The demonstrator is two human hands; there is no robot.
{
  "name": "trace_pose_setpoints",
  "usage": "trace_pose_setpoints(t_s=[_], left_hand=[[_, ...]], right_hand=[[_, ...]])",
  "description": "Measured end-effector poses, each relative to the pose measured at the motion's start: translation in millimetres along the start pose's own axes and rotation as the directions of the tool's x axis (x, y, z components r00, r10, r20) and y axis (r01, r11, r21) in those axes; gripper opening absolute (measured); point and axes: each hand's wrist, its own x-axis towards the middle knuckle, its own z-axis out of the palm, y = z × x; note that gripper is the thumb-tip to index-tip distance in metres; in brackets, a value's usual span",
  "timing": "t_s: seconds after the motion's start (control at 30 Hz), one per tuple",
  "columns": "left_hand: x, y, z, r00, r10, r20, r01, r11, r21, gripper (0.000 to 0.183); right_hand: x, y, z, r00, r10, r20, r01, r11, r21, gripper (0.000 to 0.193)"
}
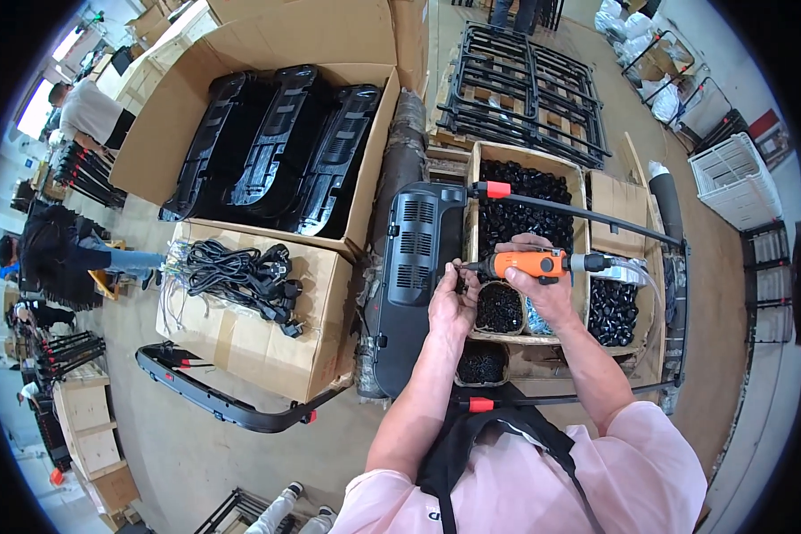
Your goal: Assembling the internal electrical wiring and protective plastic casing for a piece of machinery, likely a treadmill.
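Right now the person's right hand (543, 287) is wrapped around an orange pneumatic screwdriver (529, 264), fingers curled tightly over its barrel, the tool lying level with its bit pointing left toward a black plastic housing panel (411, 267). The screwdriver has a bright orange body, a dark collar at the back end and a clear hose (636, 271) running off to the right. The left hand (452, 307) sits at the right edge of the panel, its fingertips pinched together just at the tip of the bit; what they pinch is too small to tell. The panel is long, glossy black, with two slatted vent grilles on its upper half, and it lies lengthwise beside a cardboard box of small black parts (525, 209). To the left, a carton (267, 343) carries coiled black power cords (240, 271), and a larger open carton (165, 147) behind it holds more black housings (285, 147) stacked on edge.
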Motion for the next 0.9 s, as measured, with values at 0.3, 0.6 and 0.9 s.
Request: trace_pose_setpoints(t_s=[0.3, 0.6, 0.9], left_hand=[[9, 16, 9, 0.991, -0.027, 0.132, 0.029, 0.999, -0.016, 0.024], [-10, 23, 20, 0.972, -0.118, 0.203, 0.062, 0.962, 0.265, 0.03], [-23, 46, 7, 0.968, -0.137, 0.211, 0.053, 0.932, 0.359, 0.031]], right_hand=[[21, -4, 20, 1.0, 0.006, -0.026, -0.007, 0.999, -0.046, 0.059], [77, 0, 65, 1.0, -0.02, 0.021, 0.022, 0.995, -0.092, 0.054], [125, 10, 111, 0.99, -0.05, 0.129, 0.073, 0.982, -0.173, 0.052]])
